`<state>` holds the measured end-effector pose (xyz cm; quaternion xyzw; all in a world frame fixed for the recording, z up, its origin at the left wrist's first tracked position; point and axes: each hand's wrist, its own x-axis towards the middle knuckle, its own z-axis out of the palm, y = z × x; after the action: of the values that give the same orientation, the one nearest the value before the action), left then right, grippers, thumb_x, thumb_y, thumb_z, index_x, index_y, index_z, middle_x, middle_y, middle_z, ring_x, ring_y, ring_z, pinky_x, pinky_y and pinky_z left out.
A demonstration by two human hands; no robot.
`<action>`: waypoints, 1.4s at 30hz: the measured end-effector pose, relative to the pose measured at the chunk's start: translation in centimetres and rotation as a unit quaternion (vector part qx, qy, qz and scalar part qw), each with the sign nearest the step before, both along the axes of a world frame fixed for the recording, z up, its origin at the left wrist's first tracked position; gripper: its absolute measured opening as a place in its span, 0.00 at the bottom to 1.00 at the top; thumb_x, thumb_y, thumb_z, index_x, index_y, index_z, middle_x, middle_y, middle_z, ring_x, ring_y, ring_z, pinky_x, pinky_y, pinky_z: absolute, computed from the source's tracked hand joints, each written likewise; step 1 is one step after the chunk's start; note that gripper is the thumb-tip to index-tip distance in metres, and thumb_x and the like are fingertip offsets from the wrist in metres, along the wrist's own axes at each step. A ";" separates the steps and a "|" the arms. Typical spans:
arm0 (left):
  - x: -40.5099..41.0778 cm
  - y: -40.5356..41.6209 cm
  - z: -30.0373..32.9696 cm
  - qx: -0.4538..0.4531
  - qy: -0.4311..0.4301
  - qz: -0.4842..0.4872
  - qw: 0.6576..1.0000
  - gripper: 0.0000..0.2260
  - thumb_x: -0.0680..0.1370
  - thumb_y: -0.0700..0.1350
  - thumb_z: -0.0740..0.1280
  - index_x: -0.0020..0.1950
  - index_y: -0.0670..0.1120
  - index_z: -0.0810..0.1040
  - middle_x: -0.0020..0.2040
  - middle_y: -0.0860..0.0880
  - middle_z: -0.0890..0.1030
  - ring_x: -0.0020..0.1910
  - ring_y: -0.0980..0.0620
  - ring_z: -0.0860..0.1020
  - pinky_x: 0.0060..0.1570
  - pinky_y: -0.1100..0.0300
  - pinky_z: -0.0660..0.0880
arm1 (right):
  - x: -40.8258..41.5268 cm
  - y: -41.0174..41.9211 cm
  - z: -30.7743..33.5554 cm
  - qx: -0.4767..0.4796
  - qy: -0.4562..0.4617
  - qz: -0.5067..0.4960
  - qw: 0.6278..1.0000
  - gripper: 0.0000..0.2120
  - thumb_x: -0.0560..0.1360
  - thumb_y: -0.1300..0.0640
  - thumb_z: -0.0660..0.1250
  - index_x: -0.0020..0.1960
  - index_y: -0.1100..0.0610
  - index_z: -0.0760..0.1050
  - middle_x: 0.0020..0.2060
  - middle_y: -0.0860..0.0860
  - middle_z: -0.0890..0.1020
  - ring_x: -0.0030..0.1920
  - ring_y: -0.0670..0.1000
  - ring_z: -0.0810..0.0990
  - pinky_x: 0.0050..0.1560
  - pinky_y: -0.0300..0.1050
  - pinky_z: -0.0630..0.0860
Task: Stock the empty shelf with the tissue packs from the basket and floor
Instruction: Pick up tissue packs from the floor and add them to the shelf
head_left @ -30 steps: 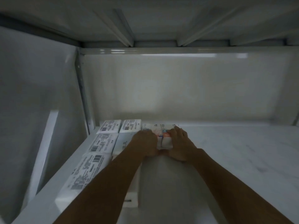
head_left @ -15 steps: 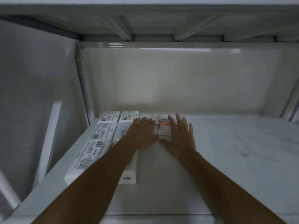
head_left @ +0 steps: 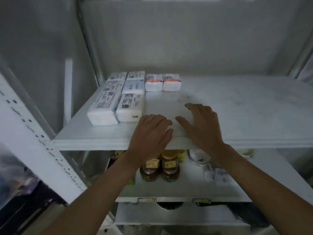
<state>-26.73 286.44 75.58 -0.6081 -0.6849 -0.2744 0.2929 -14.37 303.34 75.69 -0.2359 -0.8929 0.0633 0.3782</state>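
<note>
The white shelf carries several tissue packs at its left end. Long white packs with black barcode labels lie in two columns against the left post. To their right, at the back, two smaller packs with red and blue print stand side by side. My left hand hovers over the shelf's front edge, fingers loosely spread and holding nothing. My right hand is beside it, a little farther in, fingers apart and holding nothing. Neither hand touches a pack. No basket is in view.
A lower shelf holds two brown jars with yellow labels, a white bowl and small white packets. A perforated white upright slants across the left. The right part of the tissue shelf is bare.
Both hands have let go of the two small packs at the back and pulled toward the shelf's front edge. My head has moved back and down, so the lower shelf now shows.
</note>
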 end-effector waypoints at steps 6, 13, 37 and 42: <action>2.7 -7.0 -7.0 0.031 -0.007 -0.010 0.999 0.10 0.78 0.44 0.68 0.52 0.39 0.85 0.57 0.37 0.80 0.56 0.40 0.77 0.60 0.46 0.72 | 4.6 -6.4 -9.9 0.049 0.110 0.133 0.984 0.20 0.78 0.46 0.70 0.63 0.58 0.75 0.62 0.56 0.76 0.62 0.61 0.75 0.65 0.52 0.68; 2.4 -12.6 -16.7 -0.183 -0.115 0.053 0.975 0.18 0.78 0.51 0.69 0.62 0.40 0.82 0.58 0.39 0.81 0.57 0.38 0.79 0.56 0.48 0.73 | 5.5 -11.4 -20.6 -0.122 -0.108 0.121 0.979 0.26 0.79 0.37 0.63 0.68 0.55 0.72 0.64 0.57 0.76 0.62 0.60 0.75 0.58 0.57 0.74; 4.4 -26.8 -63.9 -0.554 -0.479 0.166 0.660 0.32 0.81 0.69 0.51 0.77 0.51 0.66 0.76 0.45 0.72 0.73 0.42 0.70 0.67 0.42 0.67 | 9.5 -23.8 -64.6 -0.454 -0.508 -0.051 0.730 0.38 0.80 0.32 0.61 0.79 0.55 0.62 0.79 0.59 0.61 0.78 0.64 0.62 0.74 0.61 0.64; 5.9 -27.1 -74.2 -0.497 -0.577 0.219 0.610 0.31 0.81 0.68 0.52 0.76 0.49 0.69 0.72 0.43 0.76 0.66 0.41 0.76 0.62 0.45 0.72 | 7.8 -23.6 -73.0 -0.458 -0.520 -0.040 0.720 0.34 0.81 0.39 0.63 0.78 0.60 0.64 0.76 0.63 0.64 0.75 0.63 0.65 0.75 0.58 0.67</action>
<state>-20.79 259.39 1.42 -0.2083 -0.8567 -0.1138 -0.4580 -6.60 279.78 2.67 -0.4114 -0.8015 0.3165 -0.2969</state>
